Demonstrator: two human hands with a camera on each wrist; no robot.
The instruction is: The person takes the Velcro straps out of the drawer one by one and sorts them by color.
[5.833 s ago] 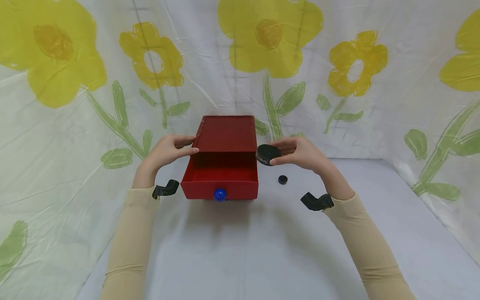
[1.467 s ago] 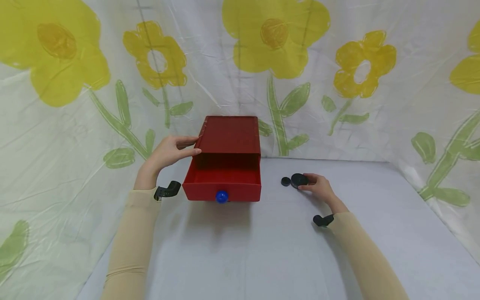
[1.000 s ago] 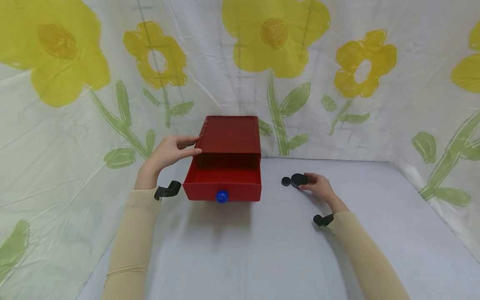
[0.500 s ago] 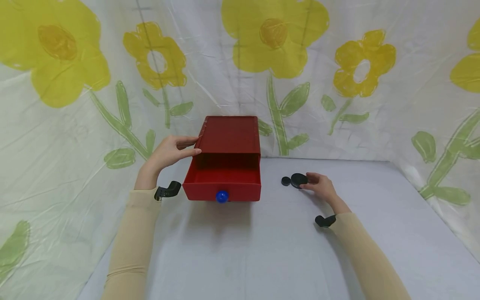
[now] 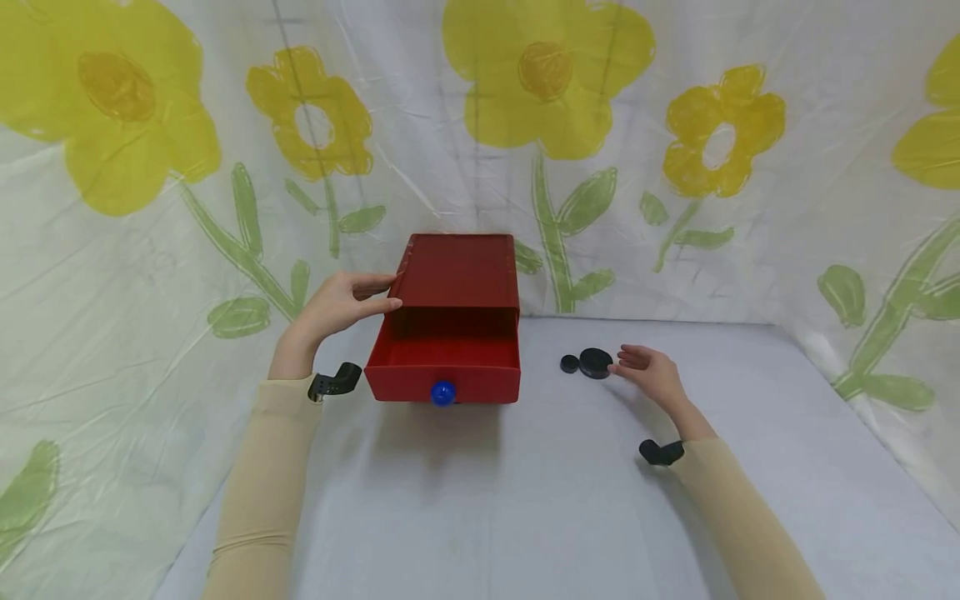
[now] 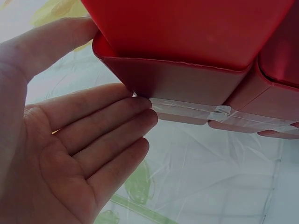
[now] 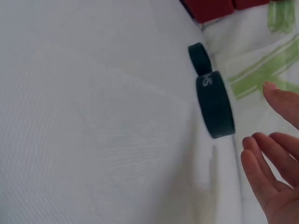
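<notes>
My left hand [image 5: 335, 304] touches the left side of a red drawer box [image 5: 459, 268], its fingers straight. In the left wrist view the thumb lies at the box's edge and the fingertips meet its side. The drawer [image 5: 442, 385], with a round blue knob [image 5: 443, 393], is pulled out towards me. A large black disc [image 5: 596, 363] lies flat on the table beside a small black disc [image 5: 569, 364]. Pale lettering shows on the large disc's rim [image 7: 215, 105] in the right wrist view. My right hand [image 5: 651, 372] is just right of the large disc, fingers loosely extended, holding nothing.
A white cloth covers the table [image 5: 570, 500]. Behind and at the sides hangs a pale curtain [image 5: 420, 108] with yellow flowers. Each wrist carries a black camera mount, one on the left [image 5: 336, 381] and one on the right [image 5: 662, 452].
The right hand has carried the large black disc from beside the box down to the table next to the small one, let go of it and drawn off rightward. The left hand stays put.
</notes>
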